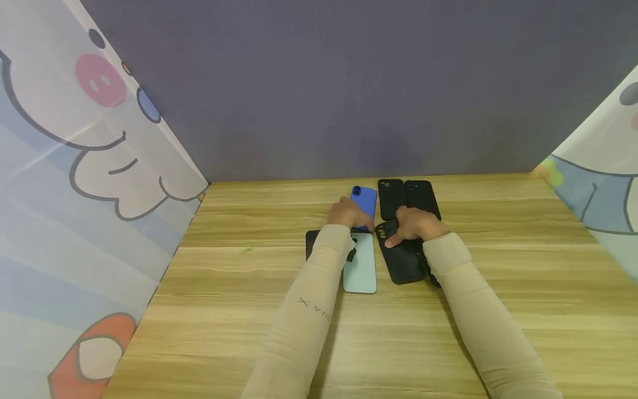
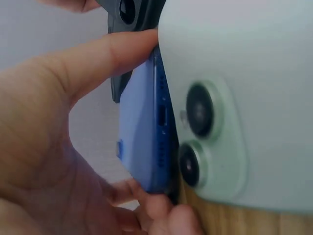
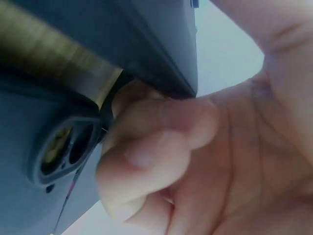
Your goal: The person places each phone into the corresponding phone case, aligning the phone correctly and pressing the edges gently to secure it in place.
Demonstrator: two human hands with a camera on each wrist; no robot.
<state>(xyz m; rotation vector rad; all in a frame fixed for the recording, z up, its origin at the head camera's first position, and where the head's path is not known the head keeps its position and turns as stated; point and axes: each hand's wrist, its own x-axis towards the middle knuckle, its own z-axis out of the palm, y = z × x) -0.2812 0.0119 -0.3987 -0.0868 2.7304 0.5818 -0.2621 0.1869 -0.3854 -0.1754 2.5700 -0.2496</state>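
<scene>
My left hand (image 1: 347, 212) holds a blue phone (image 1: 366, 204) by its edges, the thumb at one corner and fingertips along the opposite side. In the left wrist view the charging port end of the blue phone (image 2: 146, 122) faces the camera. Close beside it lies a mint green phone (image 1: 360, 271) with two lenses. My right hand (image 1: 417, 223) grips the upper part of a black phone case (image 1: 405, 263), thumb on its face and fingers curled at its edge. Another black case (image 3: 29, 147) with a camera cutout lies nearby in the right wrist view; the right wrist partly covers it from above.
Two black cases (image 1: 392, 199) (image 1: 421, 197) lie side by side towards the back of the wooden table (image 1: 239, 310). A dark phone or case (image 1: 311, 239) shows partly beneath the left wrist. A grey panel (image 1: 319, 88) stands behind, with printed cloth (image 1: 45, 221) at the sides.
</scene>
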